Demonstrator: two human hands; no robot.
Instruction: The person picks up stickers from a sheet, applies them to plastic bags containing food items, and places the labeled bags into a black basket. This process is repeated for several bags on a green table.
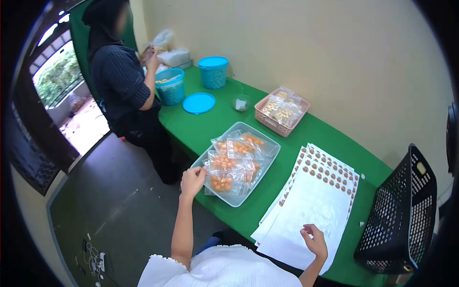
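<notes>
My left hand [193, 182] is at the left edge of a clear plastic tray [235, 203], its fingers curled at the corner of a plastic bag. Several clear bags of orange balls [223, 183] lie overlapping in the tray. My right hand [314, 240] hovers over the lower right part of the white sticker sheets [306, 215], thumb and fingers apart, with nothing between them. Rows of round brown stickers [330, 170] run along the top of the stacked sheets.
A pink basket [271, 123] of bagged snacks stands near the wall. Blue tubs [213, 74], a blue lid [199, 103] and a small cup [240, 104] are farther left. A co-worker [122, 86] stands there holding a bag. A black basket [397, 215] is at the right.
</notes>
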